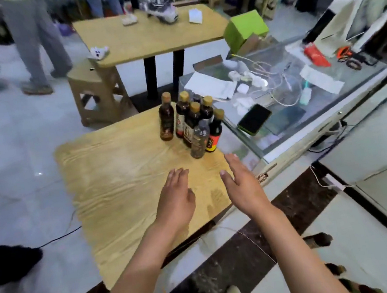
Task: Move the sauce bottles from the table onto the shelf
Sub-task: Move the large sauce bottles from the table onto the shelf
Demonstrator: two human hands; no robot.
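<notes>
Head view: sauce bottles (193, 124) cluster beside the glass counter (306, 116) — left hand (176, 202) and right hand (242, 186) released, empty.

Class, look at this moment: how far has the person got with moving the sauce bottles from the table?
Done: nothing visible; the sauce bottles all stand clustered at the far right corner of the wooden table.
In hand: nothing; the left hand and right hand are both open and empty, held out over the table short of the bottles.
Left: every bottle must be picked up and shelved. No destination shelf can be identified here.
</notes>
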